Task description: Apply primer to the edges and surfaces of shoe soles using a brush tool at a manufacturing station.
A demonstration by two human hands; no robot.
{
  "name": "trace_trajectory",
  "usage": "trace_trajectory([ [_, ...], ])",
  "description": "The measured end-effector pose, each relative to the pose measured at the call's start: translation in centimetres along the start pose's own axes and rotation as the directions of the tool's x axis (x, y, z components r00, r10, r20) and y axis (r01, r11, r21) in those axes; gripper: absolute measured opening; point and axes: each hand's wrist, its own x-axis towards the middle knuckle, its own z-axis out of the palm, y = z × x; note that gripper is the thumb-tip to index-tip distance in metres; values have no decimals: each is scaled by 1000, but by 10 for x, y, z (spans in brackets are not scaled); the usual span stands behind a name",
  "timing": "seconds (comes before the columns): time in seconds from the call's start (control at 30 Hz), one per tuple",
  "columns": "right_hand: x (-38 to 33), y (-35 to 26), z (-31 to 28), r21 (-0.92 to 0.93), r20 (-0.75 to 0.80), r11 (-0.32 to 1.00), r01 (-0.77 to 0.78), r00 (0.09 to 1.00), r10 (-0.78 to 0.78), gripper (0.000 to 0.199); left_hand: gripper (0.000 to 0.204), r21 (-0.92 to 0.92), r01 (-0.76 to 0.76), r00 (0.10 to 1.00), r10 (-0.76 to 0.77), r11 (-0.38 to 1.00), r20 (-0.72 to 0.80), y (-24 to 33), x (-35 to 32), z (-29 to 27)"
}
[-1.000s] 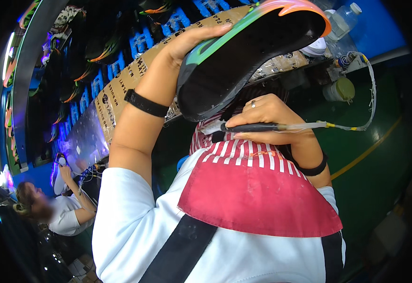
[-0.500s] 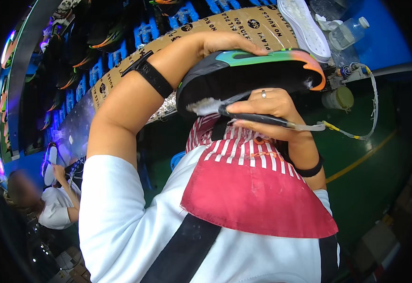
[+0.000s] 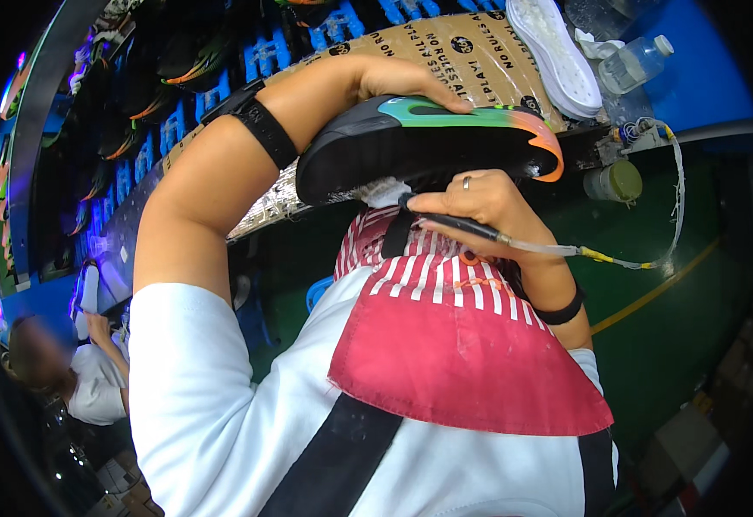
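A shoe upper (image 3: 342,151), black with a green-to-orange band along its side, is held on its side over the bench edge. Fingers of my left hand (image 3: 406,82) grip it from above, the thumb resting near the coloured band. My right hand (image 3: 488,207) is closed round the dark handle of a brush (image 3: 471,227). Its white bristles (image 3: 383,192) meet the upper's lower edge near the dark end; their tips are partly hidden by the shoe. From the handle's rear runs a clear tube (image 3: 557,250) with yellow joints.
Printed brown cardboard (image 3: 480,56) covers the bench. A white shoe sole (image 3: 557,65) and a clear bottle (image 3: 637,65) lie at the far right, with a lidded jar (image 3: 616,181) below. Blue racks (image 3: 268,56) hold shoes along the back left. Another person (image 3: 96,383) sits at left.
The shoe upper has shifted left and slightly down with my left hand. My right hand and the brush have moved slightly, and the bristles are now more covered by the shoe's edge.
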Motion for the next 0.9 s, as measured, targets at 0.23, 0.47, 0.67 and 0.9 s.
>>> trace_trajectory([
  [0.23,-2,-4,-4,14,-56,1000,-19,998,20,20,49,-29,26,999,-27,999,-28,-5,-13,-6],
  [0.47,-6,-3,-4,87,-175,995,-40,983,55,24,49,-133,14,992,-31,991,-124,-5,-31,3],
  [0.67,-8,8,-2,35,-175,999,-40,984,45,23,53,29,-46,976,51,999,-211,-21,-30,-5],
  [0.9,-14,-2,-6,88,-44,995,-49,998,53,20,54,-10,26,973,-28,1000,-228,-19,-46,-10],
])
